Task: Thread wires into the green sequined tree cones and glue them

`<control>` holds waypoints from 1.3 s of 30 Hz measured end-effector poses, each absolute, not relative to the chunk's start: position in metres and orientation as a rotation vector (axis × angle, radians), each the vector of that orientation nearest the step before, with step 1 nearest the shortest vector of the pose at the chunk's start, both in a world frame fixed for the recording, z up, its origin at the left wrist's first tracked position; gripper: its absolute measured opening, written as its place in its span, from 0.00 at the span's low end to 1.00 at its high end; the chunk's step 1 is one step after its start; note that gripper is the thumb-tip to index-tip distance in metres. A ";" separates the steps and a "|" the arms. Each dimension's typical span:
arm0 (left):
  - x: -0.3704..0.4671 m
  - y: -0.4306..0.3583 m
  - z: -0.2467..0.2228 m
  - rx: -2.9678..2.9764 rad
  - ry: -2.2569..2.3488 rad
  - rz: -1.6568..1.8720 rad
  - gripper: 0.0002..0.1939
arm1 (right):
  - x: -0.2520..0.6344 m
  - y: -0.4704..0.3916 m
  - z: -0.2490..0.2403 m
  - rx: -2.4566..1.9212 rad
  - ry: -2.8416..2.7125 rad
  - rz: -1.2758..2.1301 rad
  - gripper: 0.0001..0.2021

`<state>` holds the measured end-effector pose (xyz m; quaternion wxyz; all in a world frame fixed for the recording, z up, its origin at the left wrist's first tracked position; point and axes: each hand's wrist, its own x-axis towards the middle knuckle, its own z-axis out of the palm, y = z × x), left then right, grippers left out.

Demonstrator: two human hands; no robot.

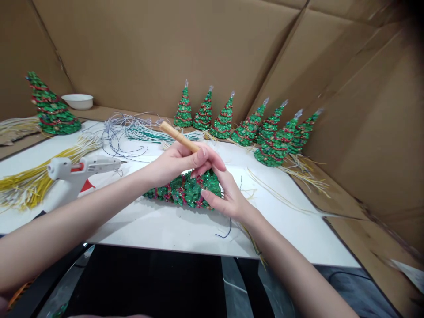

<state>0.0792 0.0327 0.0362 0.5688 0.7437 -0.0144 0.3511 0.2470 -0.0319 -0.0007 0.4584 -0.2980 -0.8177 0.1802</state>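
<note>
A green Christmas tree figurine (185, 191) with red garland lies on its side on the white board, its wide end to the right. My right hand (228, 194) wraps round that wide end, thumb on the near face. Above the tree, my left hand (188, 161) is closed round a tool with a wooden handle (179, 136). The handle slants up to the left, and the tool's working end is hidden by my fingers. A dark blue wire (228, 229) curls on the board near my right wrist.
A white hot glue gun (66, 176) stands at the left, near bundled yellow wires (39, 174). White and green wires (152, 132) lie behind. Several finished-looking trees (223, 115) line the back right; another tree (54, 110) and a white bowl (79, 101) stand back left. Cardboard walls (165, 53) enclose the table.
</note>
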 end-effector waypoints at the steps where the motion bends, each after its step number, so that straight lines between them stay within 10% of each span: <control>1: 0.080 0.032 0.035 1.740 -0.026 0.837 0.21 | 0.247 -0.032 -0.002 -0.741 -2.012 0.435 0.18; 14: 0.087 0.025 0.025 1.639 0.096 0.883 0.29 | 0.243 -0.032 -0.009 -0.783 -1.920 0.477 0.12; 28: 0.086 0.023 0.030 1.447 0.141 0.833 0.06 | 0.243 -0.031 -0.012 -0.782 -1.955 0.446 0.18; 39: 0.089 0.014 0.019 1.501 0.164 1.055 0.05 | 0.243 -0.035 -0.014 -0.810 -1.928 0.430 0.28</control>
